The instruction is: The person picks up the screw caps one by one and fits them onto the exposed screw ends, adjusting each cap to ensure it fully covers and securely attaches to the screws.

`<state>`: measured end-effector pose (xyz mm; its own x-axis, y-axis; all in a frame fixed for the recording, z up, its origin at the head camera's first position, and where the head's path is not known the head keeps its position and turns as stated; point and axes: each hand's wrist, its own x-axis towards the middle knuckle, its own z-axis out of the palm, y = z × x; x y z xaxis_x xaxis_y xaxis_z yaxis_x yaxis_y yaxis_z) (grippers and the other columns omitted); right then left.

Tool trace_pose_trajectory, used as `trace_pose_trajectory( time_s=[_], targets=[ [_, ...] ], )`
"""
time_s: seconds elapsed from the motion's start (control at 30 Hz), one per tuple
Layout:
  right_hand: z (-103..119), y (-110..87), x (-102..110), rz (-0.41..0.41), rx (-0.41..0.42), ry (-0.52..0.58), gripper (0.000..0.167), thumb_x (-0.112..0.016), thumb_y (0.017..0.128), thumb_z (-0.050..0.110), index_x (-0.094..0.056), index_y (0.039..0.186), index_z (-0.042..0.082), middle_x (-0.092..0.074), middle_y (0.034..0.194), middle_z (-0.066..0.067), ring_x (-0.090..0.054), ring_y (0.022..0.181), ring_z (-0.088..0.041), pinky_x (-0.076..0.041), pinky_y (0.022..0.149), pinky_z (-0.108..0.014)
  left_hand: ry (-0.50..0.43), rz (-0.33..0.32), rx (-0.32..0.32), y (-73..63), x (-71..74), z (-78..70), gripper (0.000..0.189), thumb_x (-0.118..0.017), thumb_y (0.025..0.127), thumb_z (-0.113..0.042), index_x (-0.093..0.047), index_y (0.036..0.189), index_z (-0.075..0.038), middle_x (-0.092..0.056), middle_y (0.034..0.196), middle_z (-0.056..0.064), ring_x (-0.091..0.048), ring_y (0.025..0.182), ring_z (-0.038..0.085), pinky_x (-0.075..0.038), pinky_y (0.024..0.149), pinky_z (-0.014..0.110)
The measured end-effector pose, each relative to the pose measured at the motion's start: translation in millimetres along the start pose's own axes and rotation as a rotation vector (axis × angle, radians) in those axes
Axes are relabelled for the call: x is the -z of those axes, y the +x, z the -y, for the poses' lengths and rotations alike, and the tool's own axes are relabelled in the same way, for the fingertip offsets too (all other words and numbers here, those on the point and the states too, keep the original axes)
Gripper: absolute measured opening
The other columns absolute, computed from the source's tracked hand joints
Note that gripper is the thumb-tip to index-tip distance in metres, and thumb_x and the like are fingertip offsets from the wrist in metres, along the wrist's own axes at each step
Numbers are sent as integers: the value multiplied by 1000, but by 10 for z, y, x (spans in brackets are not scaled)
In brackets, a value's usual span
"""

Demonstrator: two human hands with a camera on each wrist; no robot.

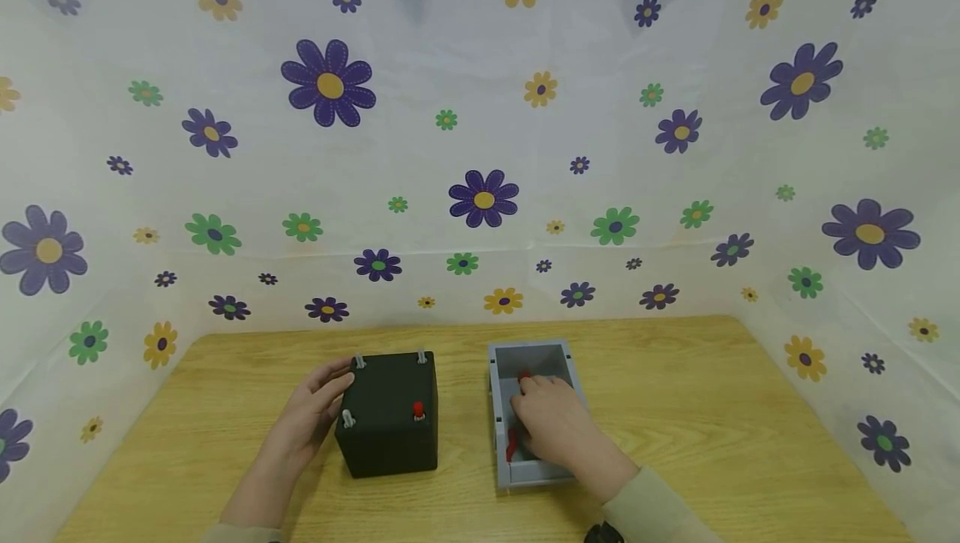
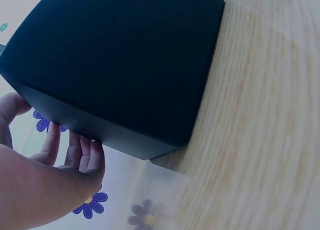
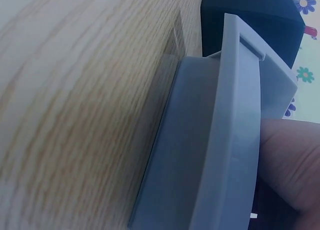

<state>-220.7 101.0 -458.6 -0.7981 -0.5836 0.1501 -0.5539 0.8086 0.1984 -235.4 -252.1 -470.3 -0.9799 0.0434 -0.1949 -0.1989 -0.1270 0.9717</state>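
Note:
A black box stands on the table, with a small metal post at each top corner; the near right post carries a red cap. My left hand rests against the box's left side, its fingers extended along the wall in the left wrist view. To the right is a grey plastic bin. My right hand reaches down into it, fingertips mostly hidden. One red piece shows beside its fingers and another red piece lies near the bin's left wall. I cannot tell whether the right fingers grip anything.
The wooden table holds the box and bin side by side with a gap between them. A flower-printed white sheet encloses the back and both sides. A small black object shows at the bottom edge near the right sleeve.

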Motion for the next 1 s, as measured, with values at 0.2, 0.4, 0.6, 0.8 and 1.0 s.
trace_pose_trajectory(
  time_s=[0.2, 0.4, 0.6, 0.8, 1.0],
  targets=[
    [7, -10, -2, -6, -5, -8, 21, -90, 83, 26, -74, 84, 13, -67, 89, -2, -67, 84, -19, -58, 73, -35, 12, 3, -6, -10, 1, 5, 33, -55, 110, -14, -53, 143, -13, -63, 112, -19, -66, 103, -4, -55, 93, 15],
    [10, -14, -7, -1, -11, 2, 20, -90, 83, 25, -74, 84, 12, -68, 89, -3, -67, 85, -19, -58, 75, -36, 26, 0, -2, -12, -4, 5, 35, -55, 110, -15, -52, 145, -12, -62, 115, -19, -66, 104, -3, -55, 94, 15],
    [2, -11, -27, -12, -8, 8, 19, -89, 83, 24, -74, 83, 12, -67, 88, -3, -67, 84, -19, -58, 74, -36, 17, 1, 5, -8, -7, -2, 35, -54, 110, -14, -52, 145, -12, -63, 113, -19, -66, 103, -4, -55, 94, 15],
    [-5, -3, -37, -16, -11, 7, 20, -89, 83, 24, -74, 84, 12, -68, 89, -3, -67, 84, -20, -59, 75, -37, 10, -6, 5, -5, -8, -10, 30, -55, 110, -13, -56, 140, -16, -64, 111, -20, -67, 103, -4, -55, 93, 15],
    [1, 0, -31, 16, -22, 12, 20, -89, 84, 25, -74, 85, 11, -67, 90, -3, -66, 85, -19, -59, 76, -38, 18, -4, 6, -1, -13, -12, 33, -55, 110, -14, -54, 143, -13, -62, 113, -19, -66, 103, -4, -55, 94, 15]
  ],
)
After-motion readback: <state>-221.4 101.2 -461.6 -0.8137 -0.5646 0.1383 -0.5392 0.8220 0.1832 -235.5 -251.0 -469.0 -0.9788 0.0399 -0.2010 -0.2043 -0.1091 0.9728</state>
